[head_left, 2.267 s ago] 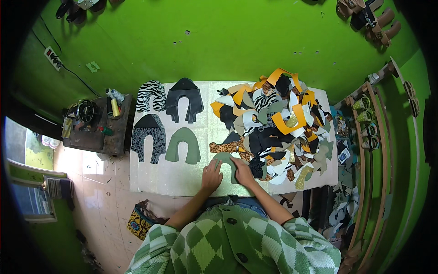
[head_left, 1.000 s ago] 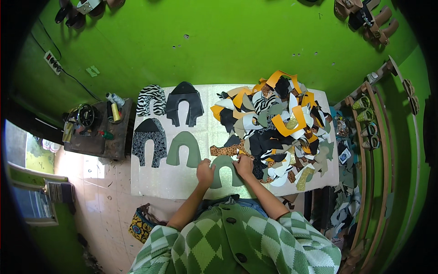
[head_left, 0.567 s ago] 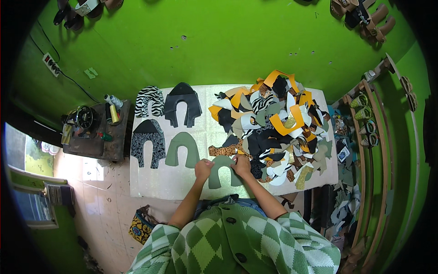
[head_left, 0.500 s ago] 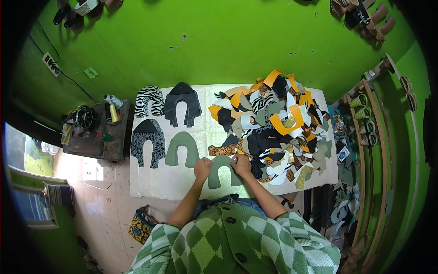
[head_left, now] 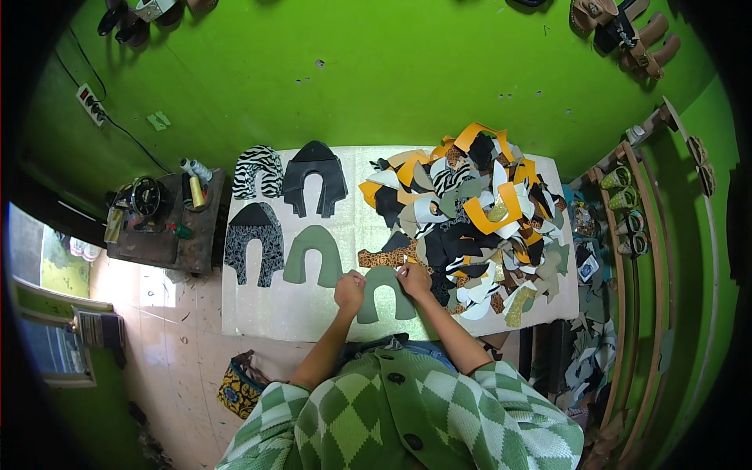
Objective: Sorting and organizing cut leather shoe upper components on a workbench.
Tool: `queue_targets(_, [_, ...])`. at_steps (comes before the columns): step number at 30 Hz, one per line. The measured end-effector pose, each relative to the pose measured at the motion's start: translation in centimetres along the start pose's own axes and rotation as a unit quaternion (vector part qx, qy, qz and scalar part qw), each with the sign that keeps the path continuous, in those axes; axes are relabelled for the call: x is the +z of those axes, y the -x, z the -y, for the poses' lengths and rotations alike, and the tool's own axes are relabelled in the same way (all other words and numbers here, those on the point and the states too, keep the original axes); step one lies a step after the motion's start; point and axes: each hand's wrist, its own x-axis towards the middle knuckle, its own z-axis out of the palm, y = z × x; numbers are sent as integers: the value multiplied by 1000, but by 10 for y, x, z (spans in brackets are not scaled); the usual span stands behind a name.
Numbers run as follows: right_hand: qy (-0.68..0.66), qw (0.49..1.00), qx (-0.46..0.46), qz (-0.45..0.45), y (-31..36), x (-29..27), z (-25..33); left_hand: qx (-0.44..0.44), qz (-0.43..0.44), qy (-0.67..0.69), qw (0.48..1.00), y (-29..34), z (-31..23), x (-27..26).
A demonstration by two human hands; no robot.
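An olive-green U-shaped shoe-upper piece (head_left: 382, 276) lies at the table's near edge, its two legs toward me. My left hand (head_left: 350, 291) is closed at its upper left edge, and my right hand (head_left: 413, 280) pinches its upper right edge. Beyond my left hand lies another olive-green U-shaped piece (head_left: 312, 237). Left of that is a black-and-grey patterned one (head_left: 269, 231). Farther back are a zebra-striped piece (head_left: 258, 164) and a black one (head_left: 315, 160).
A heap of mixed offcuts (head_left: 462, 235) covers the table's right side, a leopard-print scrap (head_left: 384, 258) at its near-left edge. A sewing machine (head_left: 146, 197) and thread spools (head_left: 196, 190) stand on a side table at left. Sandals (head_left: 624, 197) hang on a wooden rack at right.
My hands and the green piece between them stay almost in place. The whole view has shifted very slightly.
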Motion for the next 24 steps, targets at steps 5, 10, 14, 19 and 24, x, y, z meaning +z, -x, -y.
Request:
queue_targets(5, [-30,1000,9,3,1,-1,-1,0,1,2,1000,-1,3,2])
queue_targets(10, [-51,999,7,2,4,-5,0,8,-3,10,1000,-1,4,4])
queue_targets(14, [-63,998,28,-2,4,-7,4,2,-11,16,1000,-3,7,5])
queue_targets(19, [-51,998,43,-7,4,-9,8,-15,-5,26,1000,-4,5,5])
queue_targets(24, [-59,998,29,-7,1,-6,0,-15,0,26,1000,-3,3,3])
